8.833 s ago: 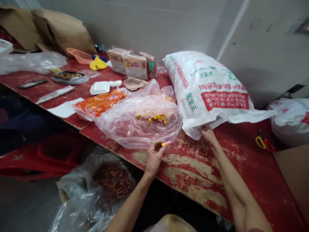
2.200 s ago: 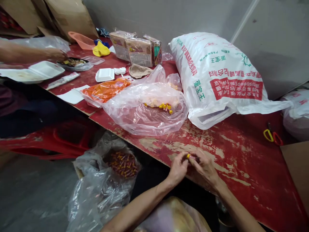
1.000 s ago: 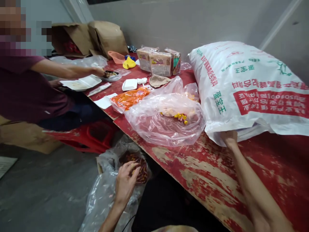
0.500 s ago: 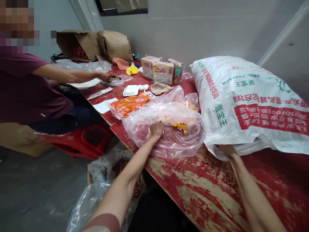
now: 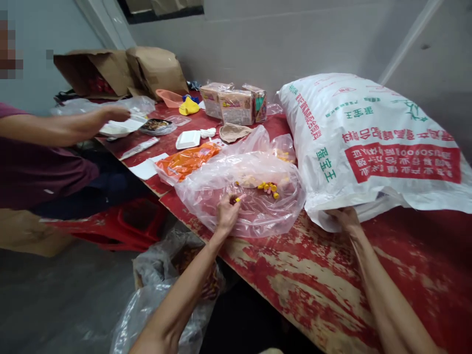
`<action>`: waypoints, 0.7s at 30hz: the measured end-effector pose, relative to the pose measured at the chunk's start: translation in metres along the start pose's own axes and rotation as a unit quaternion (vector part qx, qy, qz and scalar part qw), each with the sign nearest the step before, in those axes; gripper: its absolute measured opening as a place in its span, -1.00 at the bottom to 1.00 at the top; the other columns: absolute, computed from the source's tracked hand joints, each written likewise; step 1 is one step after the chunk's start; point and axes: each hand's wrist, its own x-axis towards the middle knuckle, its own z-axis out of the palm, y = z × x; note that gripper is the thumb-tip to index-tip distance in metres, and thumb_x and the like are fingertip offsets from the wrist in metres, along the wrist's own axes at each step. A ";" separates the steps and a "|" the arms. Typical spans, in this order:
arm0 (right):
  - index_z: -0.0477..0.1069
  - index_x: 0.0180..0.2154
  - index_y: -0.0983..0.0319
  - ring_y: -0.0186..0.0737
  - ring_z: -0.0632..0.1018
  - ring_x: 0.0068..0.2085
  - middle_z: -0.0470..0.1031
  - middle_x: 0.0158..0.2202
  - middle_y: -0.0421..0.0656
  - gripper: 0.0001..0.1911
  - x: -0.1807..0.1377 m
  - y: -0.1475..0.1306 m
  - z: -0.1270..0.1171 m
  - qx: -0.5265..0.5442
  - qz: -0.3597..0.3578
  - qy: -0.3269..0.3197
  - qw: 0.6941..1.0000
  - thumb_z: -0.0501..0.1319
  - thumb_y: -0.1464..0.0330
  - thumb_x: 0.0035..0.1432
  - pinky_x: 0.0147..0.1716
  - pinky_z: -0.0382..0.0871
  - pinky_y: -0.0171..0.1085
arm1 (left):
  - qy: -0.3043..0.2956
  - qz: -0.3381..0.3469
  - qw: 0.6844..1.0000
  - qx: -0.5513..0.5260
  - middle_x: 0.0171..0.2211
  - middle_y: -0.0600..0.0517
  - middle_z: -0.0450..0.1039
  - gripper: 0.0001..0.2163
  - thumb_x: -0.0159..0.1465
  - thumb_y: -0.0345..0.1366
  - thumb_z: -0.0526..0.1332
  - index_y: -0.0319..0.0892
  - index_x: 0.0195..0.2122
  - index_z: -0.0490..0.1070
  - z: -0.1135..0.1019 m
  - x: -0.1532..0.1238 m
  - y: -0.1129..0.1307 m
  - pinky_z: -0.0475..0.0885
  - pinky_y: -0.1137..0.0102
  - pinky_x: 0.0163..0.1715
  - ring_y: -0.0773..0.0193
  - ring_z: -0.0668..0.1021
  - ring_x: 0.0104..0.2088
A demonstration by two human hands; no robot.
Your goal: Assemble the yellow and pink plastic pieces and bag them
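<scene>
White sack [image 5: 387, 105], green "蛋宝王" lettering [image 5: 325, 165], right hand [image 5: 347, 219] at its mouth [image 5: 319, 217].

One white sack [image 5: 368, 118], three wrapped boxes [image 5: 236, 108]

Apparently a workshop, long paint-worn red table [image 5: 401, 280], brown carton [image 5: 158, 71], big printed sack [image 5: 372, 130], wrapped boxes [image 5: 236, 108], grey floor [image 5: 55, 305]

We locate the bag [image 5: 271, 221] on the table [image 5: 313, 275], left of the sack [image 5: 372, 125]; behind the bag, we locate the boxes [image 5: 236, 107].
</scene>
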 end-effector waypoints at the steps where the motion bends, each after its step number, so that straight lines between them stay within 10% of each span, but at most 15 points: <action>1: 0.37 -0.36 0.26 -0.13 0.49 -0.40 0.49 -0.46 -0.13 -0.65 -0.010 -0.004 -0.003 0.026 0.007 0.011 1.000 0.20 0.12 -0.10 -0.41 0.38 -0.19 | -0.002 0.009 0.996 -0.085 -0.38 0.04 0.48 -0.83 0.15 -0.23 0.21 -0.21 -0.30 0.44 -0.003 -0.015 0.003 0.34 0.48 -0.35 0.33 0.49 -0.39; 9: 0.18 -0.06 0.15 -0.24 0.50 -0.28 0.50 -0.34 -0.23 -0.44 -0.113 -0.063 -0.012 0.298 0.033 -0.060 0.952 0.32 0.35 -0.13 -0.22 0.36 -0.22 | -0.236 -0.093 0.854 -0.455 -0.40 0.09 0.44 -0.79 0.05 -0.25 0.32 -0.20 -0.31 0.44 0.011 -0.120 0.060 0.36 0.51 -0.38 0.39 0.47 -0.41; 21: 0.22 -0.38 0.18 -0.17 0.50 -0.21 0.47 -0.19 -0.14 -0.71 -0.179 -0.094 -0.028 0.220 0.036 -0.101 0.970 0.32 0.32 -0.10 -0.24 0.37 -0.23 | -0.276 -0.137 0.814 -0.492 -0.45 0.11 0.39 -0.79 -0.01 -0.29 0.34 -0.23 -0.36 0.41 0.018 -0.166 0.073 0.39 0.49 -0.38 0.41 0.45 -0.45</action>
